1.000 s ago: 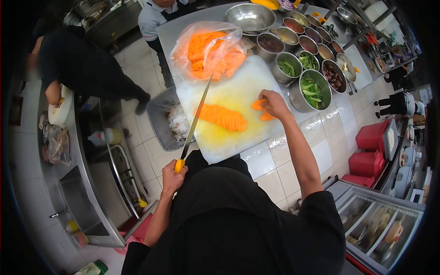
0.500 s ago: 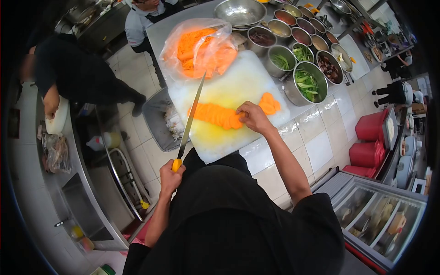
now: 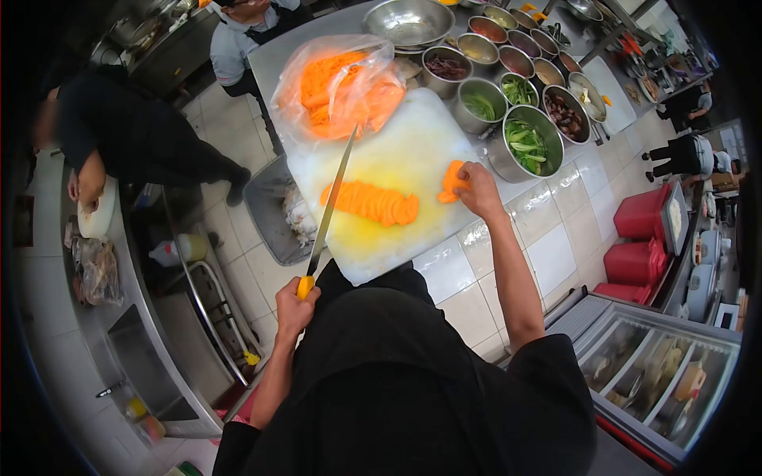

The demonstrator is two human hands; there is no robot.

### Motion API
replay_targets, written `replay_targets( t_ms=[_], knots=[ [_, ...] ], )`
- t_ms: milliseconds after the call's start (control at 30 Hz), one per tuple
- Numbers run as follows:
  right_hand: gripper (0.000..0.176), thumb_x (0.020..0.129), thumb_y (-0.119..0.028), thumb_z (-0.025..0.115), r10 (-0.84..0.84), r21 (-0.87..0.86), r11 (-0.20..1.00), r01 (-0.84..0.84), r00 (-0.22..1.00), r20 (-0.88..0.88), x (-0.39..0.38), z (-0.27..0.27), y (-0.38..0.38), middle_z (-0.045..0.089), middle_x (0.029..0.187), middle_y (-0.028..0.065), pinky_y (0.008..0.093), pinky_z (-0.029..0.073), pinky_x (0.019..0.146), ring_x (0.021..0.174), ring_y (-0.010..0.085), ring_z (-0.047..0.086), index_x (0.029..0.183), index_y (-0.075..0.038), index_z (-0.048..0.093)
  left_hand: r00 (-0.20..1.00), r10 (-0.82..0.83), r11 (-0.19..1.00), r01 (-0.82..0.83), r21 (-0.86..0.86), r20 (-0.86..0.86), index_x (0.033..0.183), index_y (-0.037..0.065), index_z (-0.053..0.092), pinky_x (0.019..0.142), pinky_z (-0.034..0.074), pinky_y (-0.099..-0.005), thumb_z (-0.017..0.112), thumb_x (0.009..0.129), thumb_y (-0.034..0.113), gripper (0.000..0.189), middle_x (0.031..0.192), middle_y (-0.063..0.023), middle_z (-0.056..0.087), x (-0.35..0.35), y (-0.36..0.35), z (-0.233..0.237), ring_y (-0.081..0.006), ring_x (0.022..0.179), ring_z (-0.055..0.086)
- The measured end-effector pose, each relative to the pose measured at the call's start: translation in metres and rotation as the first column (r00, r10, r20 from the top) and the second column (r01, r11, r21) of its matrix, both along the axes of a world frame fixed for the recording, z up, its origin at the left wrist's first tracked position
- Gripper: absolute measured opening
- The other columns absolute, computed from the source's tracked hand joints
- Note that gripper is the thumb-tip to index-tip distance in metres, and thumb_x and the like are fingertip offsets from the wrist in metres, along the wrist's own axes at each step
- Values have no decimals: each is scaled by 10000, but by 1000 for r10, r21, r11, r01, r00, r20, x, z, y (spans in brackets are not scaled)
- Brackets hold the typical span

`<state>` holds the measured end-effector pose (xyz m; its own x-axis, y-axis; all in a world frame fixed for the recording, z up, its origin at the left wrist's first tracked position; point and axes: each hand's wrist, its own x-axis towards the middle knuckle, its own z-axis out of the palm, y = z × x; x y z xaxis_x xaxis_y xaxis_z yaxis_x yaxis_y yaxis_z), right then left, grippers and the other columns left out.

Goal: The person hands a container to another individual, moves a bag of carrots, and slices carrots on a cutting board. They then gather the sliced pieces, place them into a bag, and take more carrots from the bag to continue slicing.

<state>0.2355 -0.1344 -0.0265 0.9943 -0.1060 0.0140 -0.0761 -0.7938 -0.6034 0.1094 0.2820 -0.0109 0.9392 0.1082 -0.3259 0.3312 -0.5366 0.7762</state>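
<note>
My left hand (image 3: 294,308) is closed round the yellow handle of a long knife (image 3: 331,202). The blade points away from me across the left part of a white cutting board (image 3: 425,127), its tip near a clear plastic bag. Overlapping carrot slices (image 3: 373,203) lie in a row on the yellow-stained middle of the board. At the board's right side, my right hand (image 3: 479,192) has its fingers closed on a smaller group of carrot slices (image 3: 452,181); its fingertips are partly hidden. The plastic bag (image 3: 341,91) of shredded carrot rests on the board's far left corner.
Steel pots, one with green vegetables (image 3: 527,147), stand beyond the board's right edge. A wide steel bowl (image 3: 409,22) is at the back. A grey bin (image 3: 266,210) stands below the board's left side. One person (image 3: 135,127) works at the left counter; others are farther off.
My right hand has moved right, from the end of the long carrot row to the smaller group of slices. That group has shifted slightly left. The knife is nearly still.
</note>
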Motion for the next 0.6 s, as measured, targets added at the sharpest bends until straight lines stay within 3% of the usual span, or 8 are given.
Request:
replay_targets(
  t_ms=[133,200,233,300,433,567,600],
  knots=[
    [278,675,-21,774,-96,35,994,102,984,-153,1,5,4,634,769,102,355,505,686,748,281,635,864,-25,569,1000,1,1000,-1,9,-7,763,-21,585,516,385,-335,696,775,155,208,583,-86,526,0,1,-2,-151,536,465],
    [259,717,-24,773,-145,312,935,170,984,-102,-8,11,11,611,668,57,298,504,564,619,170,619,865,-22,560,1000,9,1000,-9,9,-2,763,-21,586,514,384,-332,694,778,152,204,583,-81,526,-3,3,-4,-147,535,463],
    [259,717,-24,773,-143,312,935,169,984,-104,-14,8,20,611,668,57,298,504,564,619,170,619,865,-22,560,1000,10,1000,-10,8,3,763,-20,586,511,382,-328,692,780,149,201,583,-77,525,-4,3,-5,-142,535,460],
    [241,755,-39,769,-201,648,669,364,928,-314,-25,0,44,605,688,43,257,500,502,572,92,594,865,-6,557,1000,17,1000,-17,-11,-7,762,-20,586,509,380,-324,691,783,146,198,583,-71,525,-4,2,-3,-136,534,458],
    [244,767,-54,769,-243,670,627,396,917,-315,-40,-26,76,616,689,61,257,503,468,517,117,594,875,12,561,999,30,999,-31,-40,-29,760,-17,582,503,376,-315,690,787,141,194,580,-57,517,-1,-4,6,-122,531,451],
    [281,734,-62,782,-344,528,711,464,885,-314,-47,-26,94,642,698,105,303,517,529,551,183,646,914,20,584,1000,0,1000,-1,-27,-22,760,-18,577,504,376,-318,691,788,139,195,582,-55,514,-1,-3,0,-125,530,449],
    [297,737,-71,784,-353,447,782,435,899,-258,-47,-37,95,643,702,106,302,521,533,555,175,641,944,25,593,1000,-3,1000,3,-18,-25,761,-18,577,505,377,-320,690,788,139,196,583,-56,513,-1,-3,0,-126,531,451]
  ],
)
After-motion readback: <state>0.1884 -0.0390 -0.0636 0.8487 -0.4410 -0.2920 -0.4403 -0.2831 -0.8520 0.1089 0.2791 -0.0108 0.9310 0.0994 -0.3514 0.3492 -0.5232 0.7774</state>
